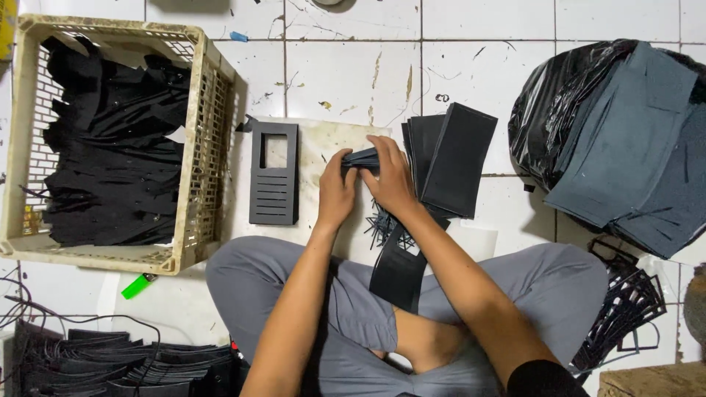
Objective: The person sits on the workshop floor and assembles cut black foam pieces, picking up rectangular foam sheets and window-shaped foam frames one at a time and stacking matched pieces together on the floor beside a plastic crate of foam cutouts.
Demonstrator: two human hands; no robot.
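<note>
A person sits cross-legged on a white tiled floor. Both hands meet over a pale board: the left hand and the right hand pinch a small dark folded piece between closed fingers, just above the board. Left of the hands lies a black cut-out panel with a window and slots. Right of them leans a stack of black sheets. A cream plastic crate at the left holds black scraps. A black plastic bag at the right, cut off by the frame, holds grey sheets. A green lighter lies below the crate. The black piles in the bottom corners are hard to make out.
</note>
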